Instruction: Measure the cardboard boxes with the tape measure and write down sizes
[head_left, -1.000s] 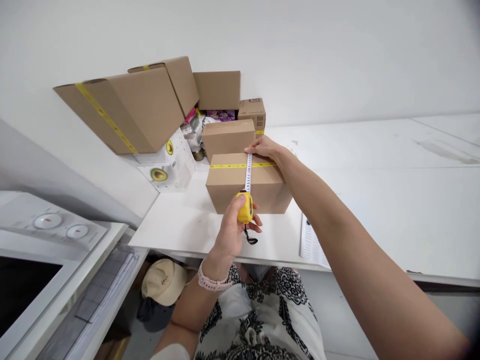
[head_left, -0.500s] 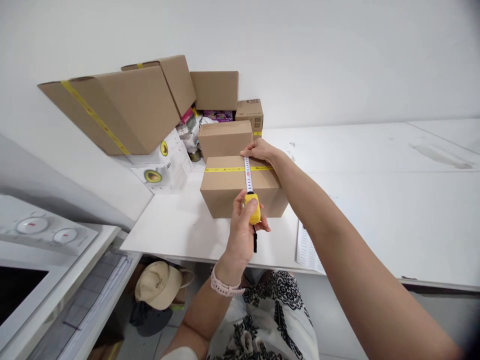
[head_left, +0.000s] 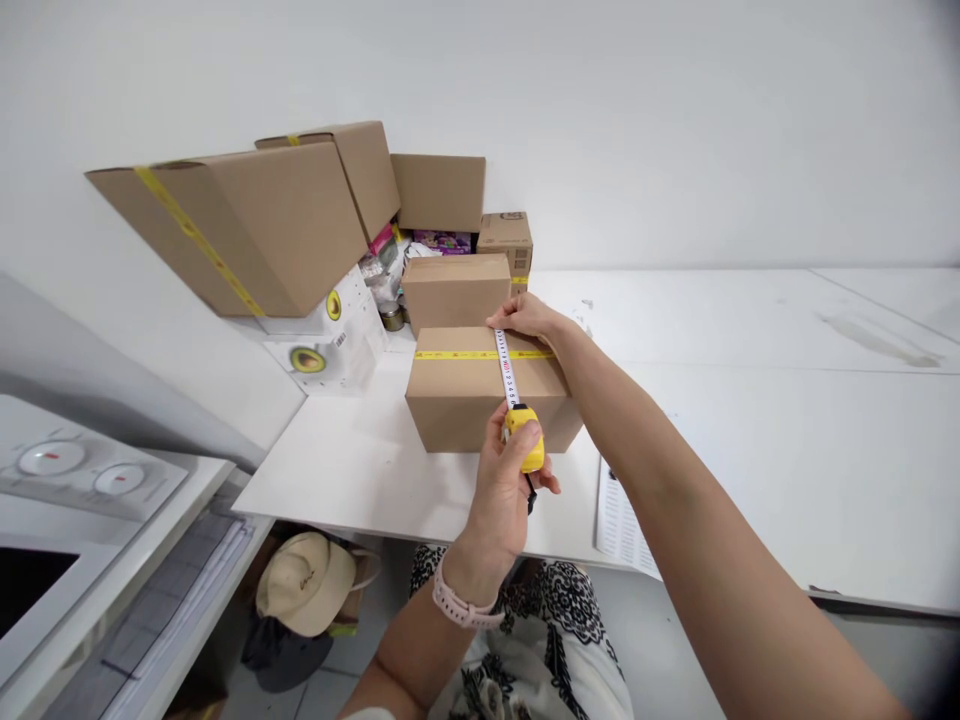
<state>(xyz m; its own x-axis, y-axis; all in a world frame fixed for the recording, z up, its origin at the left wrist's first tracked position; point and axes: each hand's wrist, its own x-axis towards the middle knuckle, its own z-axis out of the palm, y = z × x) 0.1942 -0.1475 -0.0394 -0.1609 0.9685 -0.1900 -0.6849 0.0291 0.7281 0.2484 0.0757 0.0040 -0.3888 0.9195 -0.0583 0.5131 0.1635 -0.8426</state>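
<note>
A closed cardboard box (head_left: 457, 400) sealed with yellow tape sits on the white table (head_left: 750, 420). My left hand (head_left: 510, 480) grips a yellow tape measure (head_left: 525, 436) at the box's near top edge. Its white blade (head_left: 504, 362) runs across the lid to the far edge. There my right hand (head_left: 529, 315) pins the blade's end with closed fingers. My right forearm stretches across the table from the lower right.
More cardboard boxes (head_left: 247, 225) are piled at the back left, on a white avocado-print carton (head_left: 330, 345). A smaller box (head_left: 454, 285) stands just behind the taped one. A printed sheet (head_left: 622, 505) lies at the table's front edge. A beige cap (head_left: 304, 580) lies below.
My left hand has drawn the tape measure body slightly to the right and nearer, and the blade now slants across the lid. The right hand keeps the blade's end at the far edge.
</note>
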